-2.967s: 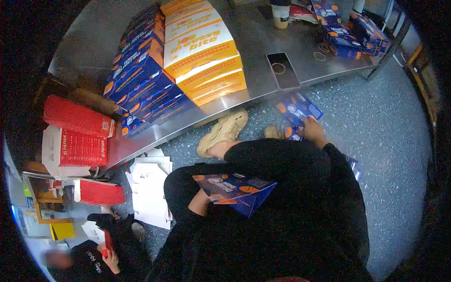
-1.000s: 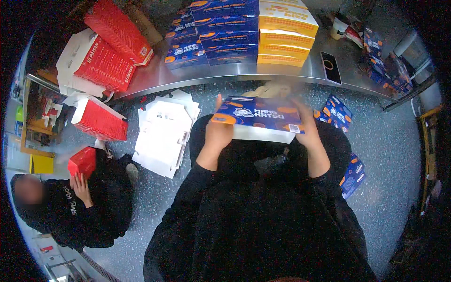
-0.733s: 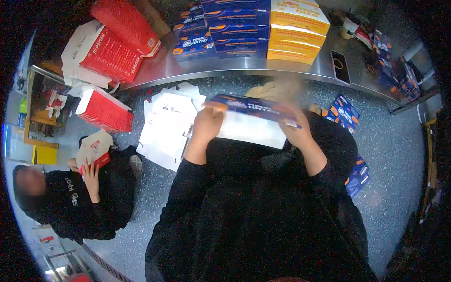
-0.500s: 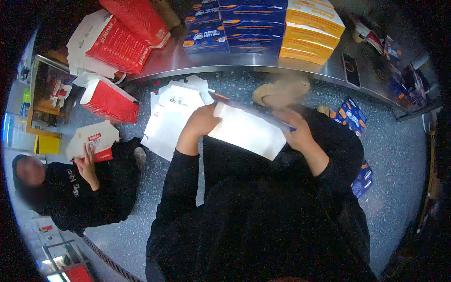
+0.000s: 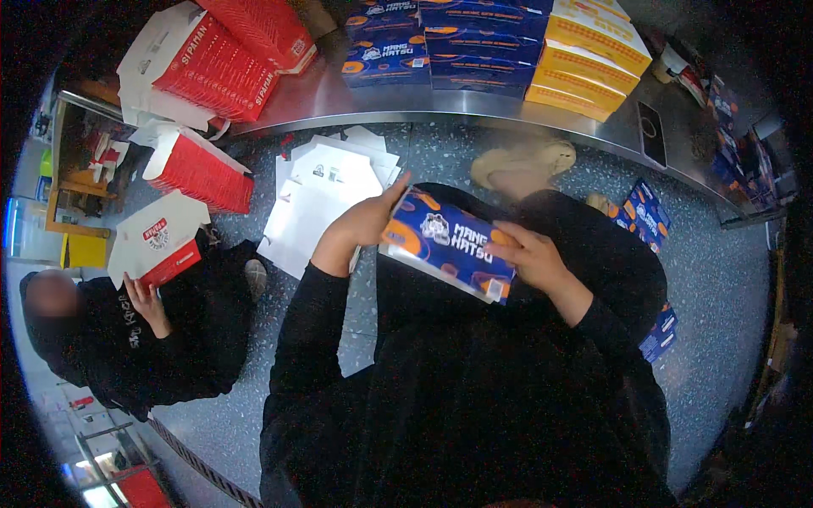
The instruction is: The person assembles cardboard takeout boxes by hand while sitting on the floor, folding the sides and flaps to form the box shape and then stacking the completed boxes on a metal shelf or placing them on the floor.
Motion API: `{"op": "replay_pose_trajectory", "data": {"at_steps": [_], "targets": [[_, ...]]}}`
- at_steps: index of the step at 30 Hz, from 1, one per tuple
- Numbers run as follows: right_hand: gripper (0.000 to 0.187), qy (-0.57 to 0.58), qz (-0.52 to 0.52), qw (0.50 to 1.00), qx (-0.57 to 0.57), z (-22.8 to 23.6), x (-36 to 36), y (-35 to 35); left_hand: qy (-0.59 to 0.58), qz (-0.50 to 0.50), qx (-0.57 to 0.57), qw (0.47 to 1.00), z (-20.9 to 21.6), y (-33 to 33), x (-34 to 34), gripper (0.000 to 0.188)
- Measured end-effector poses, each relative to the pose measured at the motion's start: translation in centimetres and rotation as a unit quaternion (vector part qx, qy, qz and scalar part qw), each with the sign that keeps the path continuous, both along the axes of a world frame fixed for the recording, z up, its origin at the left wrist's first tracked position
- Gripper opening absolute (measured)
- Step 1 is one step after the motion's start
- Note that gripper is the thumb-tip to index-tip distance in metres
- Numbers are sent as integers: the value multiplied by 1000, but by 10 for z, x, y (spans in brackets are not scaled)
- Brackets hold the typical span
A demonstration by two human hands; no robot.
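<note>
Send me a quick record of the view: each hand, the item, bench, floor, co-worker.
Left hand: holds the left end of the blue-and-orange carton
Right hand: fingers across its right end
Carton face: printed side up, white edge showing beneath
Bench: blue boxes, yellow-and-white boxes, nested red cartons, dark phone
Floor: white cardboard sheets, flat blue cartons
Co-worker: hand on a red-and-white carton

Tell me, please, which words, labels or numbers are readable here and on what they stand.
I won't copy wording; readable print stands on:
Held blue carton: large white lettering.
Stacked blue boxes: white lettering.
Stacked red cartons: white lettering.
Too blurred: lettering on yellow boxes, co-worker's black top.
</note>
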State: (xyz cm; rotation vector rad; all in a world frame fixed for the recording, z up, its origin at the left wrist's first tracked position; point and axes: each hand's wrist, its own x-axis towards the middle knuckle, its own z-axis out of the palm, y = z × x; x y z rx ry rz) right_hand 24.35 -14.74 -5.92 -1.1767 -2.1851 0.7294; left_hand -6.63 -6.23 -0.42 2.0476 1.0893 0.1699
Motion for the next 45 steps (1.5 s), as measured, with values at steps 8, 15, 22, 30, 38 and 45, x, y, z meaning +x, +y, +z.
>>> {"op": "replay_pose_trajectory", "data": {"at_steps": [8,15,22,30,38,45], "targets": [[40,-132,-12,991,-5,7,-12,3,-32,-55,-87,994,-1,-8,-12,97],[43,-200,23,979,39,18,-22,-2,-39,-56,-233,970,10,6,-19,97],[43,-217,7,976,16,33,-33,-6,-161,-24,-300,940,1,14,-22,92],[37,-223,6,974,26,35,-38,-5,-232,86,-460,853,6,12,-22,92],[29,-253,-7,967,-13,44,-44,-5,-387,135,-527,744,-26,5,-32,80],[31,-259,-7,966,0,47,-46,-5,-397,153,-523,739,-22,-7,-29,86]]}}
